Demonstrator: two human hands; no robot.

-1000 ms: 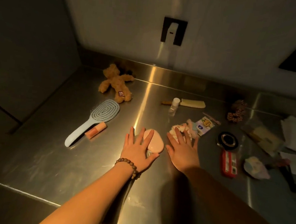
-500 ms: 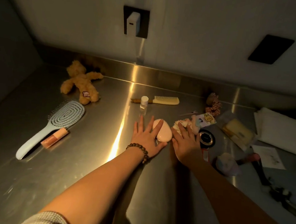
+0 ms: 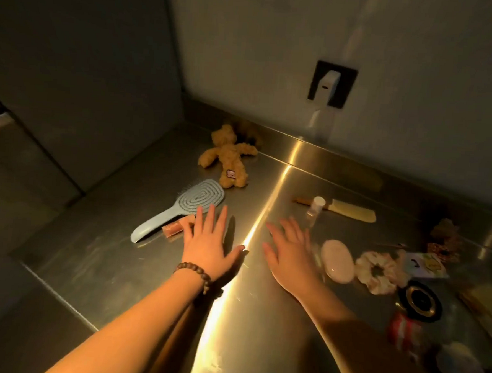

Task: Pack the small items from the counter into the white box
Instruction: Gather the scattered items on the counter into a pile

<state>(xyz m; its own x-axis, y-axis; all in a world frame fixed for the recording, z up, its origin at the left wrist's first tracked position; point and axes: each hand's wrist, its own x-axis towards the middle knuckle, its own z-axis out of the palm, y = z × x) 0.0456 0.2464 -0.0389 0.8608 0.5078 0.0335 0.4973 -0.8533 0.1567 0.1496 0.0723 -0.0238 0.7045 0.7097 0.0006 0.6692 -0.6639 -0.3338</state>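
Note:
My left hand (image 3: 208, 241), with a bead bracelet on the wrist, lies flat and open on the steel counter (image 3: 96, 263), its fingertips beside a small pink tube (image 3: 177, 225). A light blue hairbrush (image 3: 180, 208) lies just behind the tube. My right hand (image 3: 291, 252) hovers open, slightly blurred, left of a pink oval case (image 3: 338, 261). Neither hand holds anything. Past the case lie a floral scrunchie (image 3: 377, 272), a small printed packet (image 3: 427, 263) and a round black compact (image 3: 419, 302). No white box is in view.
A tan plush toy (image 3: 229, 159) lies at the back by the wall. A small clear bottle (image 3: 315, 209) and a cream comb (image 3: 352, 214) sit behind my right hand. A brown scrunchie (image 3: 445, 244) and a red packet (image 3: 403, 331) lie at the right. A wall socket holds a white charger (image 3: 328, 84).
Both hands have left the pink case and scrunchie and slid left; my left hand now rests by the pink tube. The camera has turned left.

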